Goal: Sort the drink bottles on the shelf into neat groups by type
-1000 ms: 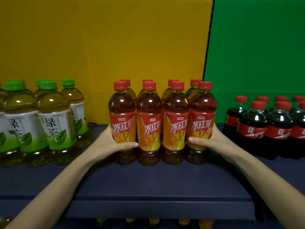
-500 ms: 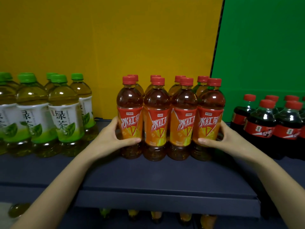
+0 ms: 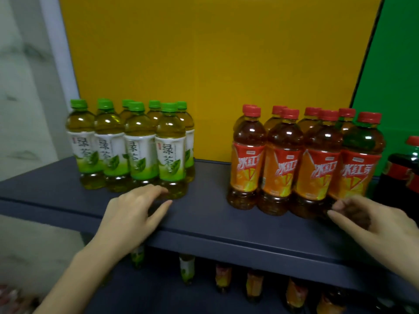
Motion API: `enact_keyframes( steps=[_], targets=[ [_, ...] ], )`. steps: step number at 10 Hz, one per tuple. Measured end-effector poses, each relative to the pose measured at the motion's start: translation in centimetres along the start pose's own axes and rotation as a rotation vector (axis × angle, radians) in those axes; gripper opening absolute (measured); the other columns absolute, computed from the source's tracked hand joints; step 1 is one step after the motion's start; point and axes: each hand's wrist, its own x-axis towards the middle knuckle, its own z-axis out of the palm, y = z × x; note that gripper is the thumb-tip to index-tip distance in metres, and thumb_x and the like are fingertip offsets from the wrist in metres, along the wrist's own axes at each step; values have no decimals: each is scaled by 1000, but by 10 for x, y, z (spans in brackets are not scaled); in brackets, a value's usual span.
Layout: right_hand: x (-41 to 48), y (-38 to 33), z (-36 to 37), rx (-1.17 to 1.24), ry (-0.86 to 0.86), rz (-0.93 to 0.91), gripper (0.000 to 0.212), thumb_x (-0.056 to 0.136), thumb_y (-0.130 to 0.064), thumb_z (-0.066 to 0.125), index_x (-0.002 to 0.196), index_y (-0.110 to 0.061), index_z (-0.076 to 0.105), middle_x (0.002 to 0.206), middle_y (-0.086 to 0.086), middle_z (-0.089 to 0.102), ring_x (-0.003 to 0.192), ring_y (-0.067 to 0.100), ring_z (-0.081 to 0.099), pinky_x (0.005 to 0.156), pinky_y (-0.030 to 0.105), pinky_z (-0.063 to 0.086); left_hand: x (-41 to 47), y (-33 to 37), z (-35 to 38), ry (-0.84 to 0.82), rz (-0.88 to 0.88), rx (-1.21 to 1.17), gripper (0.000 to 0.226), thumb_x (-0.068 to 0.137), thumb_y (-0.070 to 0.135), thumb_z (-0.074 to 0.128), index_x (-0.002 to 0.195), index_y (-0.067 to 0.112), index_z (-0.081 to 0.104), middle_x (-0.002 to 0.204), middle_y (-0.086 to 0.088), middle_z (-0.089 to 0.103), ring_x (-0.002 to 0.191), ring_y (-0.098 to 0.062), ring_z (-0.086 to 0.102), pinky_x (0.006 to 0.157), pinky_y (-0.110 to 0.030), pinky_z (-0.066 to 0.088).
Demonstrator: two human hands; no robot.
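a bare strip of dark shelf [image 3: 204, 218] lies open left of the iced tea bottles [image 3: 301, 159], between them and the green tea bottles [image 3: 133, 143]. right of the iced tea bottles, the cola bottles [image 3: 403, 175] stand just beside them. the left hand [image 3: 133, 214] reaches over the shelf's front edge, palm down, fingers loosely spread, tips at the base of the nearest green tea bottle; blur hides whether they touch. the right hand [image 3: 371, 220] hovers before the rightmost iced tea bottle, fingers loosely curled, holding nothing. behind the iced tea bottles stands a yellow panel [image 3: 204, 64]; below them, lower bottles [image 3: 223, 277].
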Motion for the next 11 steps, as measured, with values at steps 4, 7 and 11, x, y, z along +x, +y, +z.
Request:
enact_keyframes(
  steps=[4,7,11],
  targets=[
    [-45,-144,80,127,-104,-127,20,75,-52,58,94,-48,54,97,-28,61,94,5,61,76,38,53,-92,-148,-71,-22,-149,144,38,79,52,39,79,26,66,62,11,61,45,-12,57,39,-13,25],
    [-22,-196,121,156,-186,-153,32,80,-38,64,110,-37,53,107,-21,57,102,4,56,84,33,50,-85,-213,-72,-9,-138,110,34,77,51,45,81,23,65,70,12,64,57,-10,61,43,-11,30],
    [60,-234,161,353,-194,-48,94,59,-55,65,140,-18,35,132,-8,44,119,9,45,97,27,38,21,-251,-21,-103,-235,-272,95,53,86,47,127,27,48,122,9,59,110,-15,58,90,-37,50]
  ],
)
